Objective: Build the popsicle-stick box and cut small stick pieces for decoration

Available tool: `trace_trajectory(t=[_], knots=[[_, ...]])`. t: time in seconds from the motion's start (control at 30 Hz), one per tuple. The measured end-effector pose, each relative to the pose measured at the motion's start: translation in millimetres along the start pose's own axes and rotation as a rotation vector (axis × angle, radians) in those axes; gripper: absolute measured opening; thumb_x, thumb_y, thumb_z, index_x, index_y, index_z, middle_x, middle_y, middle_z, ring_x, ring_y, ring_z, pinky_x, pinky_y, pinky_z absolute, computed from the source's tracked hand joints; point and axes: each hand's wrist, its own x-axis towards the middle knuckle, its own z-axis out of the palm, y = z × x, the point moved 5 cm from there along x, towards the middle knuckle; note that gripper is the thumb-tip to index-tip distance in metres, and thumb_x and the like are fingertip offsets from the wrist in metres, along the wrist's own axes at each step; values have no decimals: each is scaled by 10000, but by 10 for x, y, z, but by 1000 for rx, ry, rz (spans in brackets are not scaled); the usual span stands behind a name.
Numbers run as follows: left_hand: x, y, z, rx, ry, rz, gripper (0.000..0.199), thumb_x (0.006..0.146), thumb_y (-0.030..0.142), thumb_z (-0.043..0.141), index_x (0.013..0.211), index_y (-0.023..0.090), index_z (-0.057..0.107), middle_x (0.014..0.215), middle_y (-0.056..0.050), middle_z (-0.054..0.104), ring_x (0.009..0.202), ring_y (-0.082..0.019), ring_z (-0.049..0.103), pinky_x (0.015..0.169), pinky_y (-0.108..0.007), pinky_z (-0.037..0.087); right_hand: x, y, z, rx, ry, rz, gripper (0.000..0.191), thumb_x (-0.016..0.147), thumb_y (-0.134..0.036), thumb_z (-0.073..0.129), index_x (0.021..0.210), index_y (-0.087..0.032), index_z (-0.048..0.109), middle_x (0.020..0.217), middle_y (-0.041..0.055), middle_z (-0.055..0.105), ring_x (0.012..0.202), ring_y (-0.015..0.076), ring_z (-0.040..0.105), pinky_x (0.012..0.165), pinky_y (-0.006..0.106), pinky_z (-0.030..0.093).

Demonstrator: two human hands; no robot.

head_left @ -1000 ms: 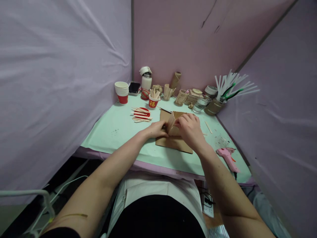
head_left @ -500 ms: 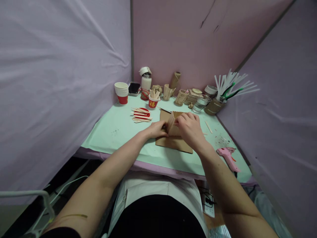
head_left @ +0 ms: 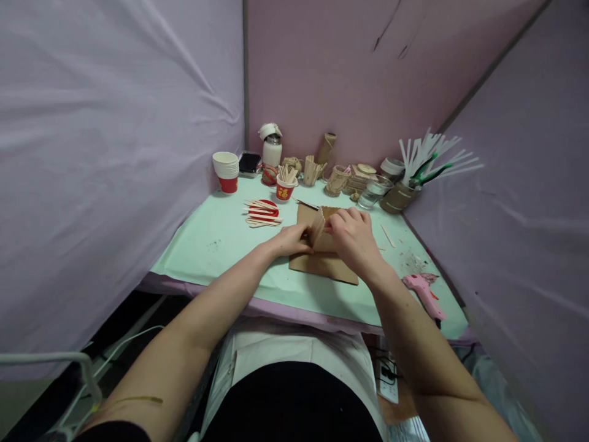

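A brown cardboard sheet (head_left: 322, 267) lies on the pale green tabletop, and a smaller cardboard piece (head_left: 326, 242) rests on it. Along that piece's left side stands a row of wooden sticks (head_left: 317, 226), upright and slightly tilted. My left hand (head_left: 294, 239) grips the lower left of this stick wall, thumb in front and fingers behind. From the right, my right hand (head_left: 350, 232) reaches over the cardboard with its fingers pinched near the inner side of the wall; what they hold is hidden. Just behind the sheet lies a thin dark tool (head_left: 307, 204).
Loose sticks on a red disc (head_left: 264, 212) lie left, near a red cup of sticks (head_left: 284, 189). Stacked cups (head_left: 225, 172), a white bottle (head_left: 272, 151), twine (head_left: 326, 147) and a water cup (head_left: 372, 193) line the back. A pink glue gun (head_left: 426, 296) lies right.
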Motion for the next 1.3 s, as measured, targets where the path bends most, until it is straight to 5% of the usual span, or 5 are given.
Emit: trace_trajectory(t=[0.5,0.87,1.3], knots=[[-1,5,3,-25,11,-11,455,646,397,732,1016,184,576,1037,-54,676,931,-242,615,791,-331,481,-91,-26,-5,-31,128,7,142,917,-226,534,820,-206,636,851,66,639,883,245,471,791,363,320],[1,5,7,-22,37,-9,421,653,384,734,997,185,597,1017,-51,678,922,-241,613,793,-332,486,-395,0,112,189,291,52,262,934,-180,471,1098,-218,672,975,95,663,889,236,504,797,364,424],[-4,-10,15,-4,48,11,404,664,381,729,986,183,586,995,-42,675,908,-232,618,772,-314,483,-442,-4,186,194,300,40,381,908,-100,417,1204,-194,639,1031,129,621,935,247,494,838,386,460]])
